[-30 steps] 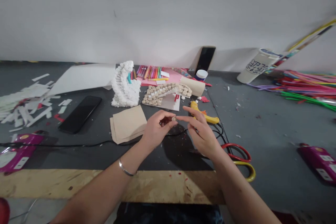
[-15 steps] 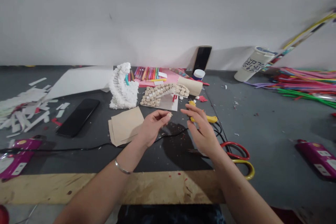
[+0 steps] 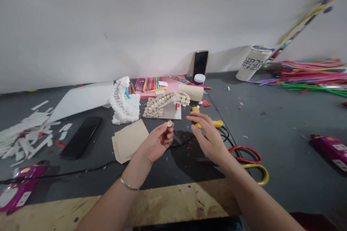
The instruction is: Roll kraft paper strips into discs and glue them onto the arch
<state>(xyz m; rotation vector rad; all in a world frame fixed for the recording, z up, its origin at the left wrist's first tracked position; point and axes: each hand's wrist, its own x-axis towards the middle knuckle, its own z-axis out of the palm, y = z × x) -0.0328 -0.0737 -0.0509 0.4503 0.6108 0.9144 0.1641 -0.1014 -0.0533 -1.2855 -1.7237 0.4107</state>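
Between thumb and forefinger, my left hand [image 3: 156,142] pinches a small beige paper roll [image 3: 169,123], its round coiled end facing up. My right hand [image 3: 208,138] hovers to the right with fingers apart and nothing in them, close to a yellow-handled glue gun [image 3: 214,124] that it partly covers. Behind my left hand is a model [image 3: 162,104] covered in similar beige rolls, curving over a white base. To its left a white, bumpy model [image 3: 124,104] stands upright. Beige paper squares [image 3: 129,140] lie beside my left wrist.
Scissors [image 3: 252,155] with red and yellow handles lie by my right forearm. A black phone [image 3: 81,137] and white paper strips [image 3: 27,126] are on the left. Farther back are markers [image 3: 148,84], a cardboard tube [image 3: 191,92], a propped phone [image 3: 200,63] and a tilted cup [image 3: 253,63].
My left hand has turned, so the roll's coiled end shows upward. My right hand keeps almost the same open pose. The view has tilted slightly.
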